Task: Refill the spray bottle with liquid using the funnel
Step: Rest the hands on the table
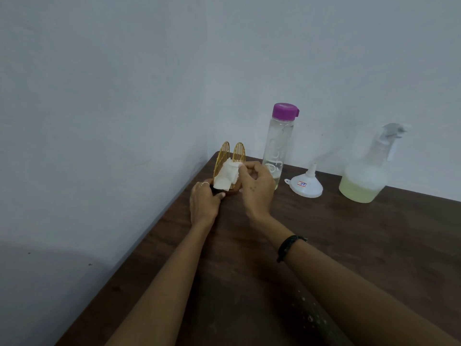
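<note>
Near the tabletop's (349, 245) far left corner, my left hand (203, 204) grips the gold wire napkin holder's (230, 156) base; my right hand (257, 189) pinches a white napkin (227, 177). Beyond stand a purple-capped bottle (279, 146), its lettering unreadable, a funnel (306, 184) with a small sticker, and the spray bottle (366, 176) along the far edge.

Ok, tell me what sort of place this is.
Probably a plain room at home or a small workspace, not a kitchen or lab: a dark wooden table pushed into the corner of bare painted walls, with only a gold wire napkin holder and a purple-lidded water bottle.
</note>
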### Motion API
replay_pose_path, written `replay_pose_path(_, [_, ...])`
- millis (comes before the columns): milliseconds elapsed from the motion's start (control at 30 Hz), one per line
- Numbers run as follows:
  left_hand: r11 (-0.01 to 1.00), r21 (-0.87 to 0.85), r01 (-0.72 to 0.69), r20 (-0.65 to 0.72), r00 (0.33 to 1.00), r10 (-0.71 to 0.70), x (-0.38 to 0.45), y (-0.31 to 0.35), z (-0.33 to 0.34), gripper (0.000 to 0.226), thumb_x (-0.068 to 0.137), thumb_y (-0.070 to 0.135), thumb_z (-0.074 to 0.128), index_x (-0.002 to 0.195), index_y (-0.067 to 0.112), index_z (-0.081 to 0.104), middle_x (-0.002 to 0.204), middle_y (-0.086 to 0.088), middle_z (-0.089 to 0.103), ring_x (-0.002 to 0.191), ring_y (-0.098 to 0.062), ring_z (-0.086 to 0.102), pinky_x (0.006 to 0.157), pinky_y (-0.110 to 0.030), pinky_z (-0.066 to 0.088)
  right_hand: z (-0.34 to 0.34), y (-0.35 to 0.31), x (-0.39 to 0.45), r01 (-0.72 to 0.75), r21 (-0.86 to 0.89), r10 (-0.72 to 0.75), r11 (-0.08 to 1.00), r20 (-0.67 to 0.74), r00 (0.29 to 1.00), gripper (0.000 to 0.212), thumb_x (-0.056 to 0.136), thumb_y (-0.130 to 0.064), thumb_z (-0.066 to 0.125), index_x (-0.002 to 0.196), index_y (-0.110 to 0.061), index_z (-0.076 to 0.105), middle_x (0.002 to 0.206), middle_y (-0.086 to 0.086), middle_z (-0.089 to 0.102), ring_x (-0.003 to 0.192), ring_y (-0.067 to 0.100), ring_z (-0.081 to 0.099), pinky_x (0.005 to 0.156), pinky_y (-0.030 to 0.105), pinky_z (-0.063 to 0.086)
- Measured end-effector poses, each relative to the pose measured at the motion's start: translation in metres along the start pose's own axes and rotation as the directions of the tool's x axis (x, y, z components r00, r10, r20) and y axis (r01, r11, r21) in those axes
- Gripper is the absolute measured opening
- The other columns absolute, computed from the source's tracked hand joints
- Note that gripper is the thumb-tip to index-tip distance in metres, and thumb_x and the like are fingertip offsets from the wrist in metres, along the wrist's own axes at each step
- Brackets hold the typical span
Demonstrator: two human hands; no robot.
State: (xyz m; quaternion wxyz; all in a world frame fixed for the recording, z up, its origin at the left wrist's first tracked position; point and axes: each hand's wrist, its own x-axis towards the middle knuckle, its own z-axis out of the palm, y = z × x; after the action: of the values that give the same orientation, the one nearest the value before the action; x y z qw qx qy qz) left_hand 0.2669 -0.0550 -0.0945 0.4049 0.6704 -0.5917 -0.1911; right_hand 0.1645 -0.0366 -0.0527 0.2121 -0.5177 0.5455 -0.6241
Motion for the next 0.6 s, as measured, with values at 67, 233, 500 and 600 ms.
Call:
replay_pose_path(67, [0.995, -0.093, -0.016, 0.011, 1.000, 0.017, -0.002, 0.001, -0.004, 0.054, 0.077, 0.014, 0.071, 0.127, 0.008, 0.051, 0.124, -0.012, 0.059, 0.120, -0.028, 0.050, 0.100, -0.044, 0.045, -0.014, -0.013, -0.005, -0.084, 0.128, 0.085, 0.988, -0.006, 0.996, 0.009, 0.087, -0.017, 0.058, 0.083, -0.013, 0.065, 0.082, 0.001, 0.061, 0.071, 0.008, 0.055, 0.066, 0.026, 0.055])
replay_pose_path(233, [0.978, -0.203, 0.047, -0.006, 0.999, -0.049, -0.033, 0.012, -0.018, 0.067, 0.080, 0.004, 0.067, 0.140, 0.006, 0.036, 0.143, -0.015, 0.041, 0.134, -0.028, 0.036, 0.112, -0.038, 0.031, -0.059, -0.036, -0.012, -0.425, 0.377, 0.371, 0.823, 0.211, 0.904, 0.018, 0.093, -0.013, 0.047, 0.080, -0.014, 0.060, 0.102, 0.014, 0.065, 0.099, 0.024, 0.062, 0.079, 0.032, 0.052])
replay_pose_path(500, [0.987, -0.140, -0.074, 0.209, 0.972, 0.102, -0.164, 0.032, -0.048, 0.053, 0.093, 0.022, 0.053, 0.142, 0.019, 0.033, 0.152, -0.004, 0.029, 0.145, -0.017, 0.012, 0.117, -0.037, 0.017, -0.168, -0.047, -0.054, -0.288, 0.058, 0.280, 0.956, 0.115, 0.953, 0.016, 0.094, -0.012, 0.042, 0.079, -0.014, 0.048, 0.085, 0.001, 0.056, 0.085, 0.014, 0.054, 0.068, 0.020, 0.043])
replay_pose_path(600, [0.977, 0.084, -0.193, 0.309, 0.938, 0.159, -0.195, 0.027, -0.060, 0.055, 0.096, 0.029, 0.046, 0.145, 0.018, 0.027, 0.155, -0.002, 0.022, 0.146, -0.016, 0.005, 0.118, -0.036, 0.005, -0.198, -0.068, -0.086, 0.029, -0.168, 0.023, 0.985, 0.294, 0.956, 0.016, 0.093, -0.011, 0.048, 0.077, -0.012, 0.045, 0.065, -0.013, 0.052, 0.061, -0.002, 0.046, 0.056, 0.014, 0.034])
